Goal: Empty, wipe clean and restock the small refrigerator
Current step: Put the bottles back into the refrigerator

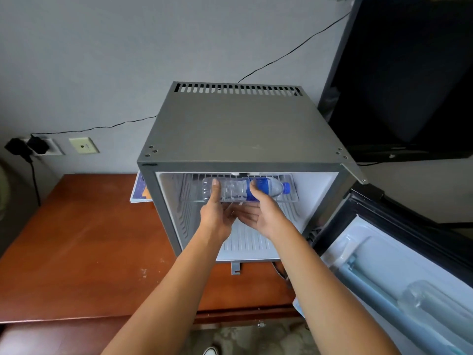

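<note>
Both hands are inside the open mini fridge [243,129] on the wooden bench [84,242]. The left hand [217,213] and right hand [258,213] grip a water bottle [235,189] lying sideways on the wire shelf [289,198], cap pointing right.

Setting: looks like a hotel or guest room. Evidence: small grey refrigerator [235,129] stands on reddish wooden desk [84,242] against plain grey wall [128,47]. Flat black television [409,73] beside it. Wall socket [46,147] with black plugs, cream wall plate [84,145]. Printed leaflet [140,188] lies behind the refrigerator.
</note>
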A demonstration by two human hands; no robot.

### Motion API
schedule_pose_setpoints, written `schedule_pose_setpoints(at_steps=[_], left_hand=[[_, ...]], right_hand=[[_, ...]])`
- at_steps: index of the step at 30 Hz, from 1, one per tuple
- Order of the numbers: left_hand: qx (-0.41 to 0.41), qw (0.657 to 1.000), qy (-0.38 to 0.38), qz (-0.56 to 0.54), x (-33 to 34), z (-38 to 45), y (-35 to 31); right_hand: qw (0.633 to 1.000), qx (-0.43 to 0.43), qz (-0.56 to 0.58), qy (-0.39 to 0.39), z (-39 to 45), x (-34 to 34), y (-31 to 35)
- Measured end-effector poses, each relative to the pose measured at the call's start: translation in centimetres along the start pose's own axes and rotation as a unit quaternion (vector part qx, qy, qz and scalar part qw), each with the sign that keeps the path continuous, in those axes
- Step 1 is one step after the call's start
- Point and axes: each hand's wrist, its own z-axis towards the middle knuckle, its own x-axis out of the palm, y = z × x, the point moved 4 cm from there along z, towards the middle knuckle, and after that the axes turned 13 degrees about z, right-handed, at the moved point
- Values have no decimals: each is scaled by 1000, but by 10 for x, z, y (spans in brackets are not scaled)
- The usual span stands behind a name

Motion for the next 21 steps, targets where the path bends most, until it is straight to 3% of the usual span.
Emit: schedule_pose_setpoints(at_steps=[5, 10, 13, 15, 17, 21], left_hand=[[-1, 995, -79, 67, 7, 14, 0], [-1, 978, -129, 164, 4, 19, 10], [7, 965, -171, 199, 6, 14, 4], [19, 956, -191, 220, 5, 13, 4], [41, 952, -199, 228, 5, 15, 4], [94, 952, -194, 217, 9, 13, -2]], right_hand=[[992, -6, -48, -113, 5, 8, 3], [987, 44, 27, -153, 1, 35, 11], [987, 71, 82, -120, -4, 37, 10], [989, 68, 114, -59, -2, 28, 1], [992, 18, 127, -16, 2, 12, -7], [992, -89, 89, -29, 6, -4, -6]])
